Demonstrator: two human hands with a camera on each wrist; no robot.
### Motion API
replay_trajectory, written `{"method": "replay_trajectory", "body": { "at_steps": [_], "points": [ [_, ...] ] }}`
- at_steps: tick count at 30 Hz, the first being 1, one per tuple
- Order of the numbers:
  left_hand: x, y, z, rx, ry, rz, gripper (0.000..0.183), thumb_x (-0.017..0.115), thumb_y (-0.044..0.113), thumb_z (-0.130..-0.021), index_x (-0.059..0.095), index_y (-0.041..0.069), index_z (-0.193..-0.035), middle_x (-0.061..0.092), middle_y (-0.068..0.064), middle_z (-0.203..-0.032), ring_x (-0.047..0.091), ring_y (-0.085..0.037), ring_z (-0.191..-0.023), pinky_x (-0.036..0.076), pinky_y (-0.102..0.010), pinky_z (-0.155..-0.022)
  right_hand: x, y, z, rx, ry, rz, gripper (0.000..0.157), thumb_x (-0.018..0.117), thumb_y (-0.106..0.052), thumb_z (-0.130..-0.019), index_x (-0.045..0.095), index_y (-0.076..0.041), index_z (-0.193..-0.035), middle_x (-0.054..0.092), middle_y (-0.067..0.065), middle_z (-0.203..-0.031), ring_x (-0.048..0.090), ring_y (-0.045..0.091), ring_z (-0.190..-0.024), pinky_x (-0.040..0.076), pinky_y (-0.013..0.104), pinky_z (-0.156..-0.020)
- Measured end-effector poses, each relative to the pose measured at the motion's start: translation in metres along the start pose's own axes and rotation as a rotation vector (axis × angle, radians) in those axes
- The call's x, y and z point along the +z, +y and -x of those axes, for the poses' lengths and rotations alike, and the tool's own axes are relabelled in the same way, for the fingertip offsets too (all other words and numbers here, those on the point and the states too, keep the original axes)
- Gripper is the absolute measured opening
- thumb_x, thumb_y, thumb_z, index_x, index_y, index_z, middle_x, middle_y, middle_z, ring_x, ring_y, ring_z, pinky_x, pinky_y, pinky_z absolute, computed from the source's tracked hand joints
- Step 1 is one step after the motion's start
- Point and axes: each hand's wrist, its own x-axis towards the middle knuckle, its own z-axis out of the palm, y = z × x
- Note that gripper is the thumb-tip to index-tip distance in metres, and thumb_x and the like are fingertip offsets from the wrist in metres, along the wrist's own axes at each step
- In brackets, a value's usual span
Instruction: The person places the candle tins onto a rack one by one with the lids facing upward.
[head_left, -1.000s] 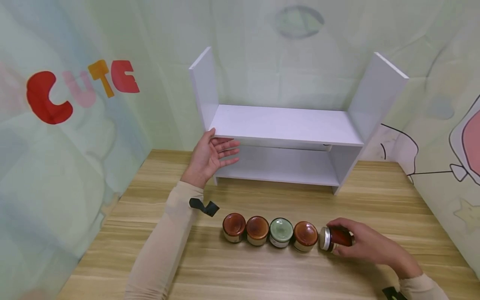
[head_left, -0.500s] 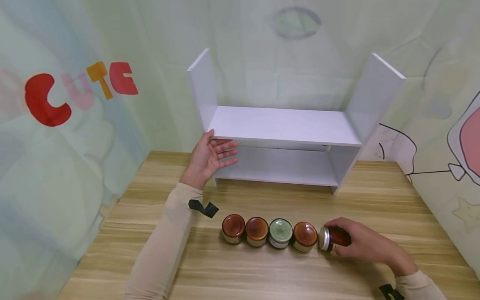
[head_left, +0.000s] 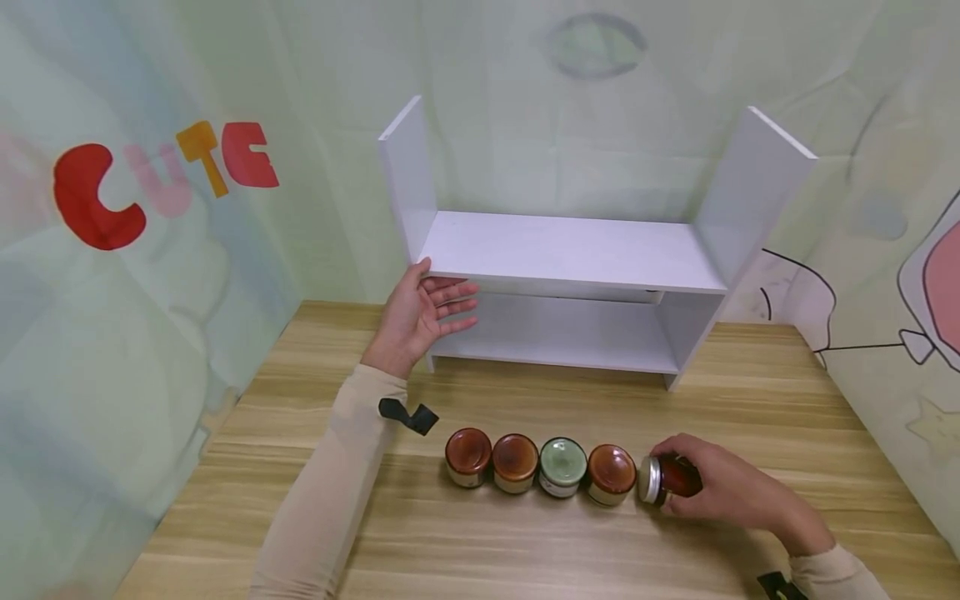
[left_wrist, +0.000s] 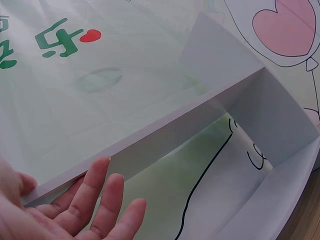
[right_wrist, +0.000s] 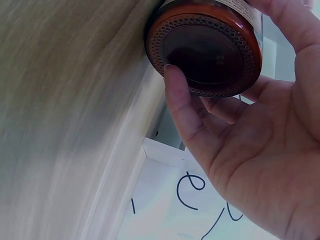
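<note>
Hardly anything has moved since the earlier frame: the head view has shifted very slightly, while both hands keep their places. Nearest, at the lower right of the frame, the right hand (head_left: 731, 492) is clamped on an amber jar (head_left: 681, 478), which lies on its side with its silver lid (head_left: 649, 481) pointing left; I cannot tell whether it touches the tabletop (head_left: 480, 554). Just beside that lid, a row runs along the lower middle: from right to left, an orange-brown jar (head_left: 611, 471), a green jar (head_left: 562, 463), a brown jar (head_left: 514, 461) and a reddish-brown jar (head_left: 468, 454). Beyond them, left of centre, the left hand (head_left: 412, 321) holds the white shelf (head_left: 573, 250), its thumb over the left end of the upper board's front edge and its other fingers spread loosely below. Farthest back, behind the shelf, hangs a pale green backdrop (head_left: 510, 100), with the coloured letters "CUTE" (head_left: 97, 200) at upper left and a pink balloon (head_left: 947, 283) at the right edge.
</note>
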Motion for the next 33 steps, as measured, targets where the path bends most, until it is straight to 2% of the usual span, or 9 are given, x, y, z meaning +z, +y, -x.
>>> {"method": "replay_trajectory", "body": {
  "at_steps": [19,27,33],
  "points": [
    [-0.0004,-0.0007,-0.0022,0.012,-0.001,-0.004,0.052,0.036,0.046,-0.109,0.062,0.001,-0.109,0.078,-0.009,-0.093,0.074,-0.025,-0.091,0.061,-0.044,-0.078,0.0032,0.0030,0.0035,-0.028,0.057,0.017,0.058,0.090,-0.036,-0.075,0.063,-0.011,-0.121,0.066,-0.005,-0.109,0.060,0.005,-0.094,0.053,0.024,-0.077],
    [0.0007,-0.0002,-0.0005,0.009,-0.012,-0.003,0.051,0.036,0.047,-0.109,0.062,0.002,-0.110,0.078,-0.008,-0.094,0.073,-0.025,-0.093,0.061,-0.044,-0.078,0.0058,0.0025,0.0068,-0.074,0.097,-0.010,0.061,0.090,-0.029,-0.077,0.064,-0.007,-0.127,0.066,-0.005,-0.111,0.059,0.003,-0.092,0.053,0.023,-0.075],
    [0.0003,-0.0003,-0.0011,0.011,-0.004,0.000,0.051,0.037,0.046,-0.109,0.062,0.002,-0.109,0.078,-0.008,-0.095,0.074,-0.025,-0.091,0.061,-0.044,-0.079,0.0052,0.0026,0.0080,-0.094,0.099,-0.038,0.057,0.089,-0.029,-0.077,0.064,-0.013,-0.126,0.065,-0.006,-0.109,0.059,0.004,-0.091,0.053,0.023,-0.072]
  ]
}}
